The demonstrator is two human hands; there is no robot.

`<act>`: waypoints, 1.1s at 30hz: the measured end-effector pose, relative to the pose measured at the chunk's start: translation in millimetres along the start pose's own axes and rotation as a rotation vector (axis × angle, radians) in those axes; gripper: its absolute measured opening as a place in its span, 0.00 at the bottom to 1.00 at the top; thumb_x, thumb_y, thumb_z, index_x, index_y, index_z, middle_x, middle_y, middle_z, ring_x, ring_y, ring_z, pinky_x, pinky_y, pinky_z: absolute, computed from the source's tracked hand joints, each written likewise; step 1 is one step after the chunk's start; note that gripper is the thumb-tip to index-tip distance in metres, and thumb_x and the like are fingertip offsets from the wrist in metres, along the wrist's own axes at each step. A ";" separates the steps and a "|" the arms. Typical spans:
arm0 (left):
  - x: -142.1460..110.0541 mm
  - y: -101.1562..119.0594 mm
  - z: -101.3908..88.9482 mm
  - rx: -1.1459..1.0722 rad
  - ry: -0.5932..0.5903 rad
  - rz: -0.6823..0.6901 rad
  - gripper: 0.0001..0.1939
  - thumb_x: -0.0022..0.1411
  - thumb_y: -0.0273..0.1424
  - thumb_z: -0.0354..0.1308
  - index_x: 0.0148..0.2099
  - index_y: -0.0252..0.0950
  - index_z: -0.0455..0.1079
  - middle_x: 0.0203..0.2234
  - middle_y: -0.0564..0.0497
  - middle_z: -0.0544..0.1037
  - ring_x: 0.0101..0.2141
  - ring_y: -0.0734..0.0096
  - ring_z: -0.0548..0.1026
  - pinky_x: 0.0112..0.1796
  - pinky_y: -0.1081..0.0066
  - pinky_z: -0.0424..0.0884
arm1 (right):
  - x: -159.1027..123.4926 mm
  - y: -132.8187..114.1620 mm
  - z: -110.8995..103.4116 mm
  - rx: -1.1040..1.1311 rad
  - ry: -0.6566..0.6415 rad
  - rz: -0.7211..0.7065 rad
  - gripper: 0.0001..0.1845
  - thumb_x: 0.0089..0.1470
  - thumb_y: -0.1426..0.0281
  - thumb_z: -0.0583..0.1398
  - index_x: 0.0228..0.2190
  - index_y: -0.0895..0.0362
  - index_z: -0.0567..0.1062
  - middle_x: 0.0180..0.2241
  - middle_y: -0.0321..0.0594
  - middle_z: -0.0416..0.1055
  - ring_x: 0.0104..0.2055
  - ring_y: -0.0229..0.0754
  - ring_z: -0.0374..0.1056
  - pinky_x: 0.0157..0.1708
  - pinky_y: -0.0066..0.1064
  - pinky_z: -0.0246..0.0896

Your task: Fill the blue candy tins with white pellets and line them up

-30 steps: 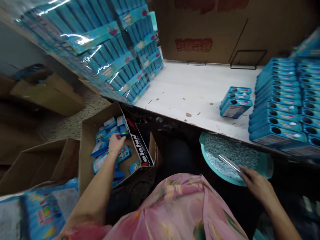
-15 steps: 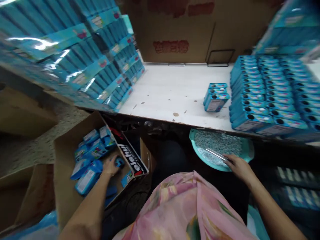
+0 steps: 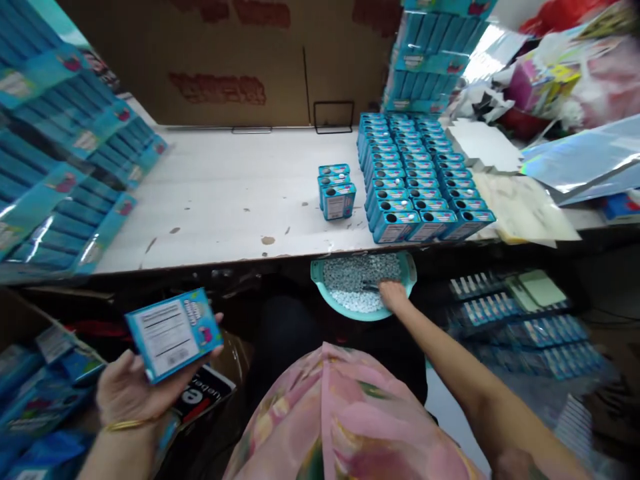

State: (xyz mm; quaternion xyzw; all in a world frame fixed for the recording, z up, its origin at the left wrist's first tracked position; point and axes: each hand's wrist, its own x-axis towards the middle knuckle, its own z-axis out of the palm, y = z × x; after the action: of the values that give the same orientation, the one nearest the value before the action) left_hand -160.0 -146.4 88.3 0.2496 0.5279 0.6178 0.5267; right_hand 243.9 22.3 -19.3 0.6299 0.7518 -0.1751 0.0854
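In my left hand [image 3: 127, 393] lies a small blue carton [image 3: 167, 335], its white printed panel facing up, with my fingers around its edges. It is held above the open carton box at the lower left. My right hand [image 3: 393, 295] is down in a turquoise basin [image 3: 345, 313] of small pale pellets [image 3: 350, 275]. Its fingers are closed on a slim metal tool [image 3: 371, 287], whose far end is among the pellets and hard to make out. On the white table, a short row of blue cartons [image 3: 339, 202] stands upright near the basin.
Several rows of upright blue cartons [image 3: 410, 180] with dark round openings stand on the white table [image 3: 225, 193]. Film-wrapped stacks [image 3: 60, 140] rise at the left. Loose cartons [image 3: 45, 393] lie in a box at lower left. Wrapped packs [image 3: 535, 340] sit at lower right.
My left hand has come up out of the box with a blue carton. My right hand has dipped the metal tool into the pellets. The view has turned right.
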 end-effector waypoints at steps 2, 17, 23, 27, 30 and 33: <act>8.5 -14.9 38.7 -0.149 -0.042 -0.069 0.31 0.47 0.52 0.47 0.53 0.50 0.56 0.49 0.54 0.67 0.51 0.48 0.60 0.44 0.43 0.62 | 19.9 -18.9 13.7 0.064 -0.033 0.027 0.19 0.50 0.74 0.49 0.44 0.58 0.69 0.41 0.49 0.69 0.43 0.45 0.64 0.41 0.32 0.56; 83.3 -99.5 143.2 0.672 -0.400 0.071 0.30 0.41 0.39 0.61 0.47 0.32 0.63 0.38 0.46 0.74 0.39 0.61 0.72 0.43 0.61 0.66 | 6.2 12.9 -18.1 0.659 0.082 -0.179 0.18 0.45 0.73 0.56 0.41 0.59 0.70 0.38 0.41 0.71 0.40 0.41 0.65 0.41 0.30 0.57; 109.0 -120.3 175.9 0.802 -0.454 0.264 0.26 0.43 0.36 0.57 0.45 0.31 0.63 0.37 0.47 0.72 0.39 0.64 0.70 0.44 0.63 0.63 | -25.2 19.6 -84.5 0.638 0.129 -0.372 0.16 0.44 0.72 0.56 0.38 0.58 0.72 0.35 0.39 0.71 0.37 0.39 0.65 0.38 0.29 0.57; 115.0 -131.6 191.7 0.891 -0.487 0.377 0.23 0.45 0.32 0.55 0.46 0.32 0.61 0.39 0.47 0.70 0.41 0.64 0.68 0.46 0.63 0.61 | -35.7 4.7 -115.3 0.375 0.073 -0.366 0.15 0.45 0.70 0.57 0.39 0.55 0.72 0.31 0.37 0.72 0.35 0.38 0.66 0.35 0.27 0.56; 114.3 -136.5 198.0 0.943 -0.517 0.438 0.22 0.45 0.28 0.53 0.46 0.34 0.61 0.40 0.47 0.69 0.42 0.64 0.67 0.46 0.63 0.61 | -42.0 -10.0 -129.0 0.133 0.067 -0.322 0.15 0.47 0.68 0.56 0.39 0.52 0.71 0.33 0.37 0.72 0.38 0.40 0.65 0.36 0.28 0.55; 113.1 -139.0 200.7 0.982 -0.519 0.502 0.22 0.46 0.27 0.52 0.46 0.34 0.61 0.41 0.47 0.68 0.43 0.64 0.66 0.46 0.64 0.61 | -47.3 -23.9 -136.8 -0.070 0.080 -0.281 0.16 0.48 0.67 0.53 0.41 0.52 0.69 0.37 0.41 0.71 0.40 0.44 0.65 0.37 0.31 0.55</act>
State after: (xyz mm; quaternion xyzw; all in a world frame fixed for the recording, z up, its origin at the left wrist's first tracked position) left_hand 31.0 19.6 -3.1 0.7224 0.5308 0.3263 0.2997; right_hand 242.3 26.2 127.3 0.5216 0.8410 -0.1339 0.0518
